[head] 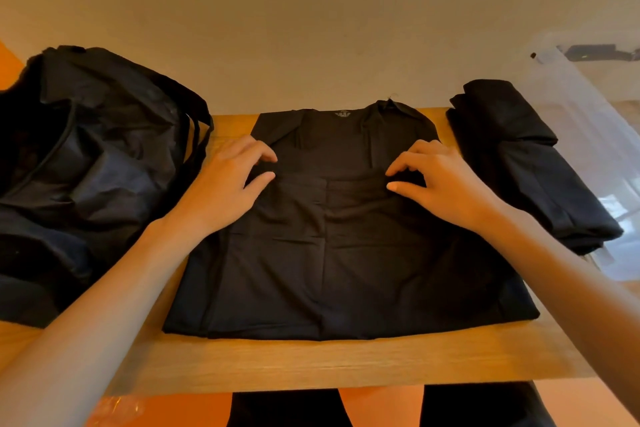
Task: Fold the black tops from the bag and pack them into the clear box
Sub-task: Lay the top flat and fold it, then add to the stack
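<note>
Black top (346, 236) lies flat in the middle of the wooden table (311, 364), neck w/ a small printed label toward the wall, hem toward me, sides already turned in so it's a long rectangle-ish shape. Fabric is matte and smooth w/ a few faint creases. My left hand (225, 184) and right hand (443, 184) sit on it approx. halfway up, each w/ thumb and curled fingers pinching a small ridge of cloth, a crosswise crease running btwn them. On my left the bag (86, 166) slumps on the table: black, crinkly, slightly shiny material, strap looping over its side. On my right, folded tops (519, 156) in a thick, soft black bundle, touching the clear box (588, 135), which is translucent plastic; can't tell if the bundle is inside it or only against it.
</note>
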Tool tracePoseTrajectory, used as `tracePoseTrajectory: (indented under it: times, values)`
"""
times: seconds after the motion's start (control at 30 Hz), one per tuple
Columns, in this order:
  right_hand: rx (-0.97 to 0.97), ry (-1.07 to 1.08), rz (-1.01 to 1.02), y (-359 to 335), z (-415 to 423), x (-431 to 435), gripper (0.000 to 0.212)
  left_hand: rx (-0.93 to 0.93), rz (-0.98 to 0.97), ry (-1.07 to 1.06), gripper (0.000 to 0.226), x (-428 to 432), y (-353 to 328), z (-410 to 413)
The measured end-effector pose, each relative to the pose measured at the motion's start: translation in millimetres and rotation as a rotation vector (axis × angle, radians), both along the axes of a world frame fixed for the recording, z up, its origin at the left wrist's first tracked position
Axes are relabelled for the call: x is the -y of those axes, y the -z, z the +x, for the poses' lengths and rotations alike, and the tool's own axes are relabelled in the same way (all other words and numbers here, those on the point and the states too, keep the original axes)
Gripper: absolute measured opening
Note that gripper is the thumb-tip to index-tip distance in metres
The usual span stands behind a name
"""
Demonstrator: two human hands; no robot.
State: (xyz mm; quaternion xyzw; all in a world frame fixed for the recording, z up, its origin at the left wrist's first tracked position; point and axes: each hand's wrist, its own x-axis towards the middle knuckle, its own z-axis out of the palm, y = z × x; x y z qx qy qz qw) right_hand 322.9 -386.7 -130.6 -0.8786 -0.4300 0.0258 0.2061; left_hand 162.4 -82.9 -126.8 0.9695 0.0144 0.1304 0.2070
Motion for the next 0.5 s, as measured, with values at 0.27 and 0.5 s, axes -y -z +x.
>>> tracePoseTrajectory:
  times: [0.27, 0.5]
  values:
    - [0.012, 0.017, 0.068, 6.8, 1.9, -6.2, 0.010, -0.011, 0.050, 0.060, 0.004, 0.3, 9.4, 4.9]
    - [0.005, 0.021, 0.047, 5.8, 6.6, -6.8, 0.002, -0.027, -0.096, -0.053, 0.003, -1.5, -2.9, 3.6]
